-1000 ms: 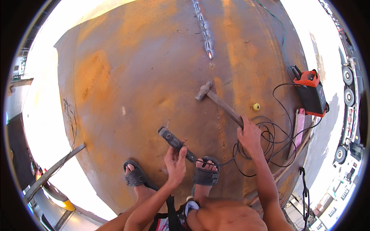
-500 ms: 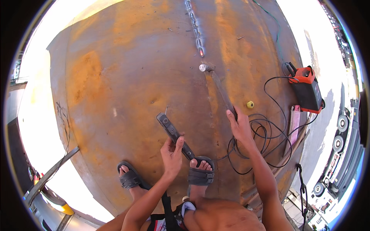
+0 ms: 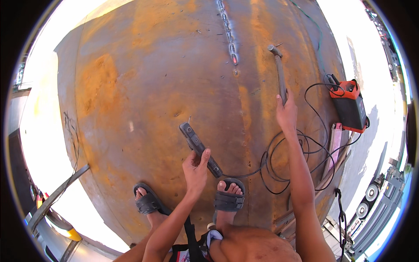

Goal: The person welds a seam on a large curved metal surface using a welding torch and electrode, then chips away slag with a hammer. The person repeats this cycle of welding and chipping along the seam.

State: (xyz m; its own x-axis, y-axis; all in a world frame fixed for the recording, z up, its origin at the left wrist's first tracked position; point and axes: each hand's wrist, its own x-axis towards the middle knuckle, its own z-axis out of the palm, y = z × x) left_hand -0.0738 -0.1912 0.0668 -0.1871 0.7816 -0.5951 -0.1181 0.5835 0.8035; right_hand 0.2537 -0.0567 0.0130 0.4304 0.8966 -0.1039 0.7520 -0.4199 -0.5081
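My left hand is closed round a black welding electrode holder, tilted with its jaw end pointing away from me. A short electrode stub sticks out at that end, and a black cable leaves the other. In my right hand is a hammer, gripped near the end of its handle. Its head is to the right of the weld bead, apart from it. This broken line of weld runs away along the rusty steel plate, and its near end glows red.
An orange and black welding machine stands at the right, with cable coiled on the plate before it. Beside it lies a pink-and-white box. A chain hangs at lower right. My sandalled feet stand on the plate.
My right hand has moved the hammer right and away from me, off the near end of the weld. The electrode holder stays in my left hand, almost unmoved.
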